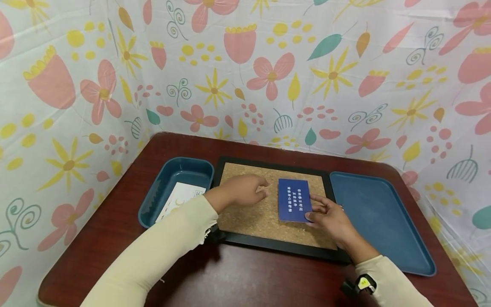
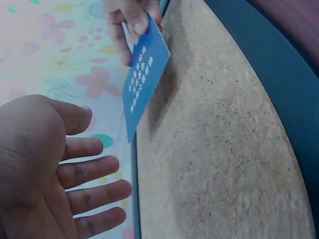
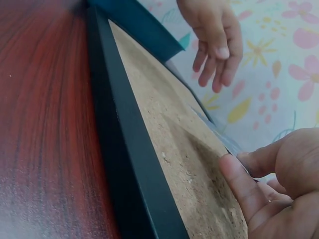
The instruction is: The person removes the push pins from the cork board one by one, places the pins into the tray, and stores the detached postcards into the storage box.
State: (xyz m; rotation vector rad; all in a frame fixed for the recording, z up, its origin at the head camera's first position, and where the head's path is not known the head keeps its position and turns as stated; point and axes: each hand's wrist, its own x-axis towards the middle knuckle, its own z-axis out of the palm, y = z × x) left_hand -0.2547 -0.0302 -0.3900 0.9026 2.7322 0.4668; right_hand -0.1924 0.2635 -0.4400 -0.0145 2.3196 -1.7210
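Observation:
A blue card [image 1: 293, 200] printed with white characters is pinched along its right edge by my right hand [image 1: 330, 218], fingers on one side and thumb on the other. It hangs over the cork board [image 1: 249, 217], casting a shadow on the cork in the left wrist view. My left hand [image 1: 242, 190] is above the board's left half, apart from the card. In the left wrist view this left hand [image 2: 60, 169] shows its palm, with fingers loosely extended and nothing in them. From the right wrist, the card appears nearly edge-on.
To the left stands a deep blue tray [image 1: 192, 164] holding white printed cards [image 1: 180, 196]. A flat blue tray [image 1: 377, 221] lies right of the board. The board's black frame [image 1: 268, 250] rests on a dark red table [image 1: 245, 281]. A flower-patterned curtain [image 1: 238, 81] hangs behind.

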